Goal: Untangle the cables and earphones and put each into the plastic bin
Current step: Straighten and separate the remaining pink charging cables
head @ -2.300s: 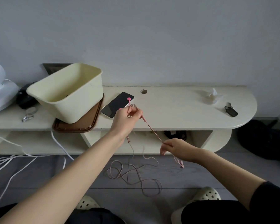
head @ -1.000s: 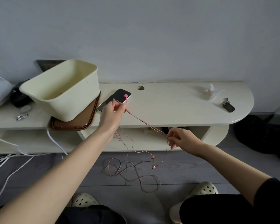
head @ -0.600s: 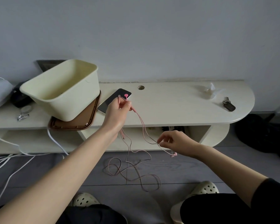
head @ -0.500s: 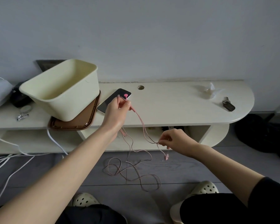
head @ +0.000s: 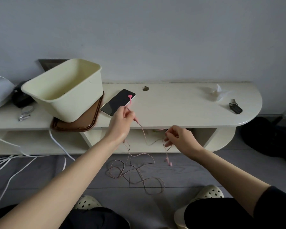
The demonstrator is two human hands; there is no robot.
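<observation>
Change: the cord of the pink earphones (head: 143,130), earlier taut between the hands, now sags slack; the earbuds (head: 170,164) have been drawn up to hang just below the right hand (head: 180,139).
Left hand (head: 122,123): pinches the cord near its pink tie (head: 130,96), raised over the counter (head: 172,109) edge, apparently as an anchor so the loops hang free.
Right hand: fingertips pinch a strand, level with and right of the left hand, probably working at a crossing.
Earphones: mostly below both hands, coiled loosely on the floor; not yet binned.
Plastic bin (head: 76,103): left of the left hand, within reach, mouth upward to receive the cord.
</observation>
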